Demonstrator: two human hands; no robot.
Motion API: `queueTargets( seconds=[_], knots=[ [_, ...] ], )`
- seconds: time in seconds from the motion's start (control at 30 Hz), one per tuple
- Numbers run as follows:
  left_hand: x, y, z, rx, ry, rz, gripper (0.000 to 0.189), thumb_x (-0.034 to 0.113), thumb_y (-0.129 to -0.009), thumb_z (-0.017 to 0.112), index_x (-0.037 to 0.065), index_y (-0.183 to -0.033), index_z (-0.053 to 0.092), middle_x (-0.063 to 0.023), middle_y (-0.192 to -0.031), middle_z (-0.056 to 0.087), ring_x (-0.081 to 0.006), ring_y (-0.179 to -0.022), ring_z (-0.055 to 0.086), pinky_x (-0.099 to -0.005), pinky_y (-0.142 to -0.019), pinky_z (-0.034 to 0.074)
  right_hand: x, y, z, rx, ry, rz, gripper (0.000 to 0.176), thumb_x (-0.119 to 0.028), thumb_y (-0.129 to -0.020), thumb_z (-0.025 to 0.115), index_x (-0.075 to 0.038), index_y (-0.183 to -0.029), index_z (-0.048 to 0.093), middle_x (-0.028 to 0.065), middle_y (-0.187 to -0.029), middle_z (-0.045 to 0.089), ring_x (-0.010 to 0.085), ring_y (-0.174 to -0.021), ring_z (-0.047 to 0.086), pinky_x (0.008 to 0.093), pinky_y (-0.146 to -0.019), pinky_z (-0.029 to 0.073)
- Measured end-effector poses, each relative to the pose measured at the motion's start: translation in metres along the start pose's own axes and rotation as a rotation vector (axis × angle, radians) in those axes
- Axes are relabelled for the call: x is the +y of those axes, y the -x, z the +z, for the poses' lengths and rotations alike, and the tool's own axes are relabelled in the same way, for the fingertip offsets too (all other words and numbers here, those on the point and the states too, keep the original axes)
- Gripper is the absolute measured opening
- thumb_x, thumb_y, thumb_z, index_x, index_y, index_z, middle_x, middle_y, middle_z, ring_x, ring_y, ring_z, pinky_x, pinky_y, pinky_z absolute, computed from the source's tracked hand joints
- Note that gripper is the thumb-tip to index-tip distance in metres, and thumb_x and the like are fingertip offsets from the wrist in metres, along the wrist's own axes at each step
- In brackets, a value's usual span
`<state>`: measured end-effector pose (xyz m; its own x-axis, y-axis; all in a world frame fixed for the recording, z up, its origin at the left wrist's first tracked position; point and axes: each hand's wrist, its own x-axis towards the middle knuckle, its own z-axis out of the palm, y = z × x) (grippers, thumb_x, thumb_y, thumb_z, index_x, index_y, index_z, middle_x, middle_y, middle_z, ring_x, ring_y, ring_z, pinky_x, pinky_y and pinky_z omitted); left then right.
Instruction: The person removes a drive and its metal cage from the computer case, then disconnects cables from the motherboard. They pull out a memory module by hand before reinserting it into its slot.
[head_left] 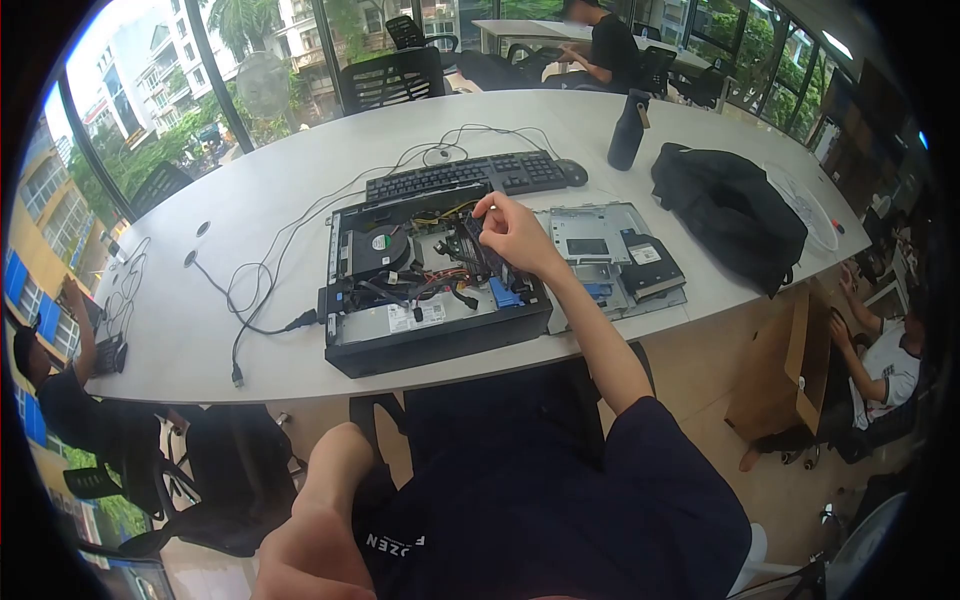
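Note:
An open black computer case [430,340] lies on the white table, with a round fan [380,252], loose cables and a blue plastic part [506,292] inside. Over the case's back right part is my right hand [512,232], thumb and forefinger pinched together; what they hold, if anything, is too small to name. My left hand [310,560] hangs low near my body at the bottom of the view, away from the case, its fingers cut off or hidden. Right of the case lie metal panels [590,222] and a black drive [652,265].
Behind the case are a keyboard [465,178] and mouse [572,173]. A bottle [628,132] and black bag [735,215] stand further right. Cables [262,290] spread left. People sit at the left edge, right edge and far table; a cardboard box [780,365] is on the floor.

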<state>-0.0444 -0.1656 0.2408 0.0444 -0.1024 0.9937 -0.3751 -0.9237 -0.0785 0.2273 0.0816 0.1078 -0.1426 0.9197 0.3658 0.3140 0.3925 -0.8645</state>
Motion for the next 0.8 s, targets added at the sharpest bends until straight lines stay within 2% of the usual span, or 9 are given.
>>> queueTargets(
  seconds=[0.13,0.33,0.43,0.5,0.53,0.6,0.7,0.77,0.8],
  knots=[
    [0.013,0.002,0.007,-0.022,-0.159,0.022,0.028,0.036,-0.106,0.050,0.020,-0.129,0.057,0.0031,-0.119,0.056,-0.0119,-0.100,0.058,-0.0373,-0.082,0.052,0.004,0.000,0.000,0.000,-0.026,-0.016,0.026,0.001,-0.081,0.063,-0.001,-0.106,0.057,-0.0009,-0.067,0.053,0.0076,-0.062,0.049,0.0260,-0.061,0.039],
    [0.008,0.007,0.012,-0.008,0.061,0.071,0.032,0.036,-0.105,0.052,0.022,-0.134,0.055,0.0032,-0.116,0.055,-0.0120,-0.098,0.057,-0.0361,-0.079,0.050,0.011,-0.003,0.001,0.010,-0.042,-0.034,0.023,-0.001,-0.081,0.065,0.000,-0.103,0.059,0.0007,-0.067,0.056,0.0089,-0.061,0.051,0.0268,-0.060,0.041],
    [0.013,0.010,0.012,0.061,0.065,0.118,0.041,0.037,-0.106,0.050,0.021,-0.144,0.051,-0.0027,-0.115,0.056,-0.0178,-0.098,0.057,-0.0362,-0.078,0.049,0.010,-0.002,0.000,0.023,-0.053,-0.037,0.023,0.000,-0.081,0.065,0.000,-0.103,0.059,0.0001,-0.067,0.055,0.0083,-0.061,0.051,0.0263,-0.060,0.041],
    [0.031,0.005,0.004,-0.091,0.141,-0.432,0.052,0.043,-0.105,0.052,0.019,-0.151,0.046,-0.0105,-0.113,0.056,-0.0262,-0.094,0.056,-0.0383,-0.077,0.048,0.009,-0.002,0.000,0.025,-0.062,-0.031,0.023,0.000,-0.081,0.065,0.000,-0.103,0.059,0.0000,-0.067,0.055,0.0082,-0.061,0.050,0.0261,-0.059,0.041],
    [0.027,0.015,0.008,-0.095,0.144,-0.432,0.052,0.043,-0.105,0.052,0.019,-0.151,0.046,-0.0105,-0.113,0.056,-0.0262,-0.094,0.056,-0.0383,-0.077,0.048,0.009,-0.002,0.000,0.022,-0.068,-0.024,0.023,0.000,-0.081,0.065,0.000,-0.103,0.059,0.0000,-0.067,0.055,0.0081,-0.061,0.050,0.0259,-0.059,0.040],
    [-0.004,0.014,0.036,0.117,0.302,-0.244,0.062,0.049,-0.101,0.054,0.017,-0.153,0.041,-0.0185,-0.113,0.057,-0.0338,-0.094,0.059,-0.0419,-0.079,0.049,0.010,-0.004,0.000,0.021,-0.065,-0.023,0.023,0.000,-0.081,0.065,0.000,-0.103,0.059,0.0000,-0.066,0.055,0.0081,-0.061,0.050,0.0259,-0.060,0.040],
    [-0.004,0.009,0.039,0.099,0.439,-0.439,0.069,0.052,-0.099,0.053,0.018,-0.156,0.034,-0.0227,-0.116,0.058,-0.0373,-0.097,0.061,-0.0459,-0.079,0.051,0.009,-0.003,0.000,0.014,-0.054,-0.014,0.024,-0.001,-0.081,0.065,0.000,-0.104,0.060,0.0000,-0.066,0.055,0.0080,-0.061,0.050,0.0259,-0.060,0.040],
    [-0.017,0.018,0.049,0.154,0.448,-0.392,0.069,0.051,-0.101,0.050,0.019,-0.158,0.028,-0.0267,-0.117,0.061,-0.0391,-0.098,0.064,-0.0480,-0.078,0.054,0.007,-0.002,0.000,0.008,-0.050,-0.004,0.024,-0.001,-0.081,0.065,0.000,-0.104,0.060,0.0000,-0.066,0.055,0.0079,-0.061,0.050,0.0259,-0.060,0.040],
    [-0.025,0.030,0.052,0.172,0.456,-0.257,0.069,0.051,-0.101,0.050,0.019,-0.158,0.028,-0.0266,-0.114,0.062,-0.0384,-0.095,0.065,-0.0476,-0.076,0.056,0.007,-0.002,0.000,0.011,-0.037,-0.007,0.024,-0.001,-0.080,0.065,0.001,-0.104,0.060,0.0000,-0.066,0.055,0.0079,-0.061,0.050,0.0259,-0.059,0.040]
  ],
)
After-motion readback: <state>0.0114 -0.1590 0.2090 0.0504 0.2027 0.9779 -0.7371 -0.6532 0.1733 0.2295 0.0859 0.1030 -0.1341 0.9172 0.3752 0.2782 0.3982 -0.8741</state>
